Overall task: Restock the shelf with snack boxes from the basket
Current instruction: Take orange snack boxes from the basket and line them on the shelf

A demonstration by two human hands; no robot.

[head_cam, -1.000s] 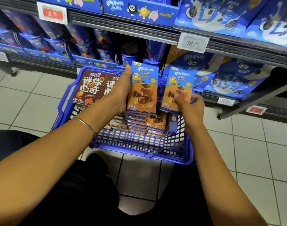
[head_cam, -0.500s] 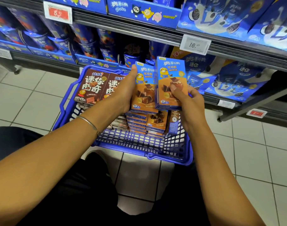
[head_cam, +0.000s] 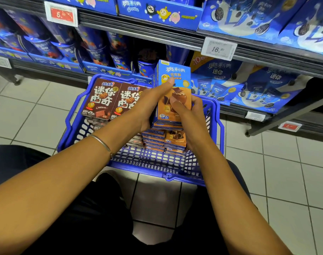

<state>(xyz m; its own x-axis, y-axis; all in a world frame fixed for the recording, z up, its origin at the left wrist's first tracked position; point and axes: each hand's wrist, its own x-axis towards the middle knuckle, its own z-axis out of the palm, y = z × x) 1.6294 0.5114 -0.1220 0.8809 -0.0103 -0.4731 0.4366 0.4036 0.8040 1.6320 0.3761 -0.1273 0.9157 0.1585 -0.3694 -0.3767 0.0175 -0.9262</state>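
A blue plastic basket (head_cam: 219,129) stands on the tiled floor before the shelf. Above it I hold a small stack of blue-and-orange snack boxes (head_cam: 175,85) upright, front to back. My left hand (head_cam: 153,102) grips the stack's left side, thumb on the front face. From the right, my right hand (head_cam: 188,115) holds the same stack, fingers curled over its lower front. More orange boxes (head_cam: 175,140) lie stacked in the basket beneath. Brown snack boxes (head_cam: 103,100) fill the basket's left half.
The low shelf (head_cam: 138,35) behind the basket holds blue cups and blue cookie packs (head_cam: 263,89). Price tags (head_cam: 219,48) hang on the rail above. My dark-clothed knees flank the basket's near edge. White floor tiles spread left and right.
The two boxes, held apart a second ago, have been brought together into one stack. My right hand slid its box left onto the left hand's box, and both hands now hold the stack.
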